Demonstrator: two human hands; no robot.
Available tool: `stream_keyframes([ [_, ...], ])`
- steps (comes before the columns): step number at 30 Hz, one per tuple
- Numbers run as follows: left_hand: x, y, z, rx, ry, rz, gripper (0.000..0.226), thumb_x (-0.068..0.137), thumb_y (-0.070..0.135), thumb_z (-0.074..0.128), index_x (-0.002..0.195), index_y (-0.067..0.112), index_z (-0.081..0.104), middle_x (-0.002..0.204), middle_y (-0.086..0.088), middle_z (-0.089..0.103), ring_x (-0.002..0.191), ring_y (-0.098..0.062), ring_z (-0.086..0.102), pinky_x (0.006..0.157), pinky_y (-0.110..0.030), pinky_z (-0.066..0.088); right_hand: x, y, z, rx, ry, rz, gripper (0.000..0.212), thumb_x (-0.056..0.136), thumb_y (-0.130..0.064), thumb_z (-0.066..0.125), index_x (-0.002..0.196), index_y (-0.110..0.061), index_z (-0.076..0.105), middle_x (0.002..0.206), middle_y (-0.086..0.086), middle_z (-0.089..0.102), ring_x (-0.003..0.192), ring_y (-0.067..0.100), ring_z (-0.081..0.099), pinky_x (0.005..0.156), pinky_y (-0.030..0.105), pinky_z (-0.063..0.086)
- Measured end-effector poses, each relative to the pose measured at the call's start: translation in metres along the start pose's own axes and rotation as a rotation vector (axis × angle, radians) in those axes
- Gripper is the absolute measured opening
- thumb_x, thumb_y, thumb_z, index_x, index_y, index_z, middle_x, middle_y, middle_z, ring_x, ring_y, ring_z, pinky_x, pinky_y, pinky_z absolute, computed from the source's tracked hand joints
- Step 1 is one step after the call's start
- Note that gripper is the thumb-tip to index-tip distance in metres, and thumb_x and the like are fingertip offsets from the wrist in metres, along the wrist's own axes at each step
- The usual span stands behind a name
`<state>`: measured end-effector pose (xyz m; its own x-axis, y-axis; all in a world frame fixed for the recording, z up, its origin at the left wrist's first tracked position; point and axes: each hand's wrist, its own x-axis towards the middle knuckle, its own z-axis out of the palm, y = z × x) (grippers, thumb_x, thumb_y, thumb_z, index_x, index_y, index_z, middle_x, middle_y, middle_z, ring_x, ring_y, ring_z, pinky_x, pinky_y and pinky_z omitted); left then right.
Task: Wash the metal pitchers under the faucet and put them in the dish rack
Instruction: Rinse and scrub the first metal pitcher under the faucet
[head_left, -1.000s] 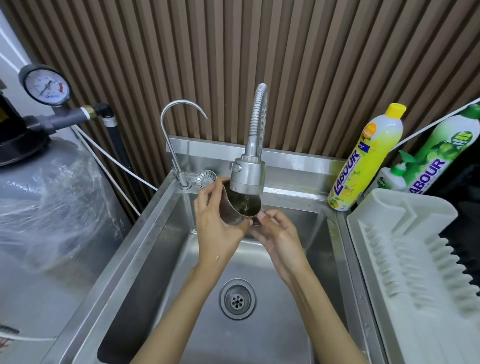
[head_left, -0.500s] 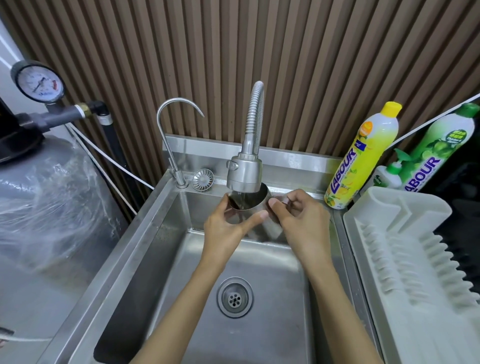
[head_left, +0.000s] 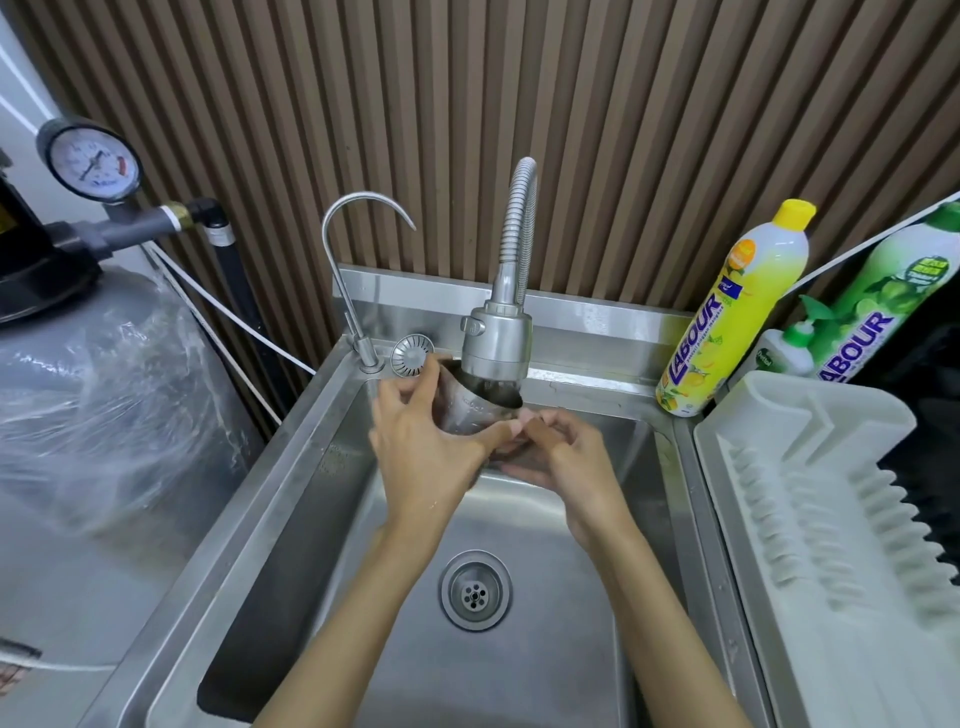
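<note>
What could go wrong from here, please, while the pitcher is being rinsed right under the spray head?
The metal pitcher sits tilted and wet between the left hand and the right hand, so it might slip and drop into the sink. Its rim is very close to the faucet head and could knock it. The dish rack lies across the sink edge, so carrying it over may drip.

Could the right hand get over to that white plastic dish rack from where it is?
Probably yes: the right hand is low in the steel sink, and nothing stands between it and the white plastic dish rack alongside.
</note>
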<state>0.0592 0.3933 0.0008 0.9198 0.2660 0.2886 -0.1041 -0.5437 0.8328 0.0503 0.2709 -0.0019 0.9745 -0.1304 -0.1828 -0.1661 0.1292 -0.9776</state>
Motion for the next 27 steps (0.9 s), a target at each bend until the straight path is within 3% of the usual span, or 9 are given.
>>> stream_keyframes([
  [2, -0.003, 0.0, 0.002, -0.01, -0.031, -0.069, 0.102, 0.037, 0.074, 0.07, 0.124, 0.022, 0.057, 0.095, 0.0, 0.043, 0.096, -0.015, 0.052, 0.089, -0.025, 0.043, -0.001, -0.007, -0.008, -0.181, 0.062, -0.035, 0.018, 0.089, -0.02, 0.058, 0.075, -0.009, 0.056, 0.079, 0.017, 0.067, 0.072, 0.023, 0.07, 0.064, 0.037, 0.061],
  [6, -0.008, 0.001, 0.01, -0.065, -0.204, -0.146, 0.06, 0.056, 0.065, 0.072, 0.1, 0.026, 0.064, 0.092, -0.002, 0.055, 0.087, -0.014, 0.057, 0.08, -0.019, 0.039, -0.006, -0.024, -0.017, -0.606, 0.199, -0.174, 0.023, 0.081, -0.038, 0.06, 0.069, -0.019, 0.053, 0.082, 0.014, 0.07, 0.084, 0.035, 0.067, 0.075, 0.051, 0.055],
  [10, -0.008, -0.005, 0.019, -0.355, -0.332, -0.228, 0.047, 0.06, 0.048, 0.081, 0.099, 0.026, 0.068, 0.095, 0.007, 0.071, 0.096, -0.008, 0.064, 0.08, -0.019, 0.045, -0.015, -0.039, -0.014, -0.858, 0.26, -0.322, 0.017, 0.088, -0.028, 0.057, 0.078, -0.015, 0.052, 0.078, 0.009, 0.065, 0.079, 0.031, 0.056, 0.067, 0.03, 0.036],
  [14, -0.003, -0.007, 0.026, -0.5, -0.258, -0.162, 0.063, 0.057, 0.017, 0.087, 0.114, 0.021, 0.06, 0.11, 0.002, 0.068, 0.102, -0.006, 0.063, 0.075, -0.006, 0.046, -0.007, -0.026, -0.009, -0.57, 0.227, -0.313, 0.017, 0.087, -0.012, 0.056, 0.073, -0.018, 0.05, 0.078, -0.002, 0.061, 0.066, 0.016, 0.053, 0.059, 0.018, 0.037],
  [16, 0.001, -0.007, 0.026, -0.485, -0.152, -0.073, 0.076, 0.05, 0.018, 0.086, 0.116, 0.036, 0.054, 0.117, 0.004, 0.062, 0.108, -0.008, 0.061, 0.084, -0.015, 0.048, 0.0, -0.014, -0.008, -0.338, 0.16, -0.251, 0.024, 0.088, -0.007, 0.054, 0.07, -0.02, 0.048, 0.097, -0.006, 0.066, 0.081, 0.007, 0.061, 0.074, 0.013, 0.043],
  [18, 0.002, -0.009, 0.023, -0.394, -0.078, 0.041, 0.082, 0.049, 0.022, 0.084, 0.116, 0.049, 0.044, 0.12, 0.012, 0.055, 0.115, -0.004, 0.055, 0.096, -0.022, 0.044, 0.005, -0.002, -0.006, -0.155, 0.067, -0.18, 0.02, 0.089, -0.006, 0.055, 0.071, -0.014, 0.048, 0.108, -0.005, 0.066, 0.099, 0.004, 0.061, 0.092, 0.023, 0.046],
  [21, -0.003, -0.009, 0.015, -0.258, -0.047, 0.147, 0.089, 0.056, 0.01, 0.086, 0.123, 0.044, 0.038, 0.114, 0.02, 0.047, 0.108, 0.011, 0.048, 0.092, -0.004, 0.037, 0.01, 0.012, -0.003, 0.093, -0.031, -0.087, 0.015, 0.091, -0.005, 0.052, 0.076, -0.005, 0.05, 0.091, 0.011, 0.066, 0.093, 0.025, 0.063, 0.092, 0.036, 0.052],
  [24, -0.006, -0.009, 0.01, -0.134, -0.002, 0.094, 0.097, 0.052, 0.029, 0.09, 0.137, 0.021, 0.044, 0.107, 0.006, 0.041, 0.105, -0.008, 0.048, 0.089, -0.005, 0.035, 0.005, 0.01, -0.004, 0.125, -0.05, -0.033, 0.013, 0.093, -0.009, 0.05, 0.082, -0.001, 0.052, 0.077, 0.013, 0.062, 0.078, 0.024, 0.065, 0.081, 0.035, 0.058],
  [27, -0.009, -0.005, 0.007, -0.06, -0.008, -0.027, 0.093, 0.047, 0.058, 0.083, 0.126, 0.019, 0.056, 0.095, 0.0, 0.04, 0.093, -0.013, 0.051, 0.088, -0.019, 0.042, 0.0, -0.002, -0.007, -0.053, 0.01, 0.001, 0.021, 0.092, -0.014, 0.054, 0.088, 0.006, 0.057, 0.077, 0.015, 0.065, 0.07, 0.022, 0.068, 0.066, 0.034, 0.061],
])
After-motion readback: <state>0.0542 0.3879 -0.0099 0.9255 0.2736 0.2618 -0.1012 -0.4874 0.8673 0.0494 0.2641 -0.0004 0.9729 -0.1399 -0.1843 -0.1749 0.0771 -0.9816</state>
